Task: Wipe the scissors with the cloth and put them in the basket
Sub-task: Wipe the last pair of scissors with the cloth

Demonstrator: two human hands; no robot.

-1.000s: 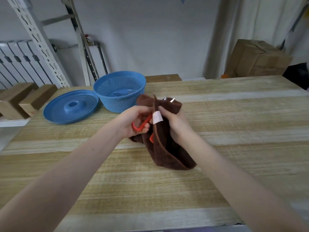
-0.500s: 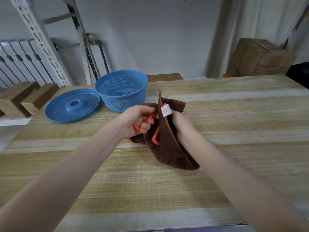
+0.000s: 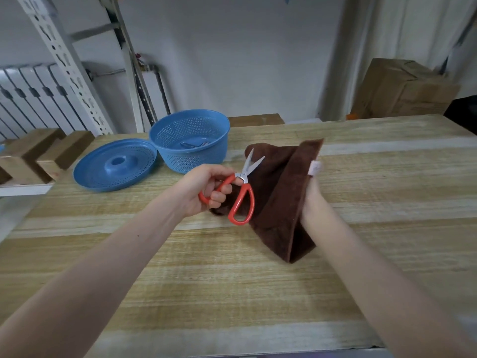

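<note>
My left hand (image 3: 206,187) grips one red handle loop of the scissors (image 3: 241,188); their short steel blades are slightly spread and point up and away, fully out of the cloth. The brown cloth (image 3: 280,200) hangs just to their right, draped over my right hand (image 3: 313,195), which holds it from behind and is mostly hidden by it. A white label shows at the cloth's right edge. The blue perforated basket (image 3: 189,140) stands behind my left hand on the wooden table (image 3: 232,293), with some metal items lying in its bottom.
A blue perforated lid (image 3: 114,165) lies left of the basket. Wooden blocks (image 3: 38,153) sit at the table's far left, by a white slotted rack upright (image 3: 64,63). A cardboard box (image 3: 402,89) stands beyond the table's far right corner.
The scissors, earlier wrapped in the cloth, have come out to the left in my left hand, blades bare. My right hand has carried the cloth to the right.
</note>
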